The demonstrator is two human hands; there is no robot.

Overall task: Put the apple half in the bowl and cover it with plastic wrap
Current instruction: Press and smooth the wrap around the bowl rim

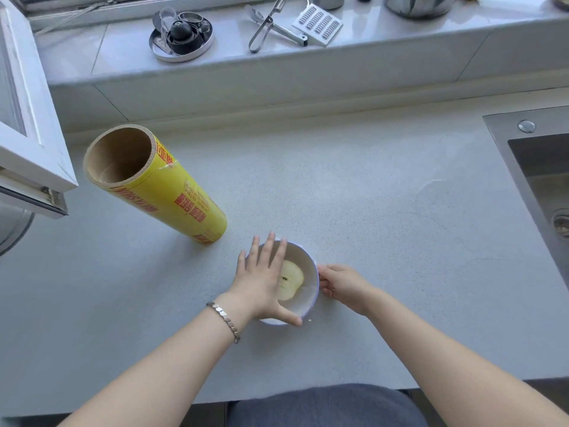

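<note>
My left hand (261, 282) lies flat on clear plastic wrap (308, 292) over the white round bowl (316, 274) holding the pale apple half (291, 283), near the worktop (369, 211) front edge. My right hand (341, 285) grips the bowl's side. Uneven pressing could pull the wrap loose.

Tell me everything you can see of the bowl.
The bowl is small and round, white inside with a pale bluish outer wall, ceramic by its look. It stands upright on the grey counter, near its front edge. An apple half lies inside, cut face up. Clear plastic wrap seems stretched over the rim. The left hand lies flat across its left side; the right hand holds its right wall.
</note>
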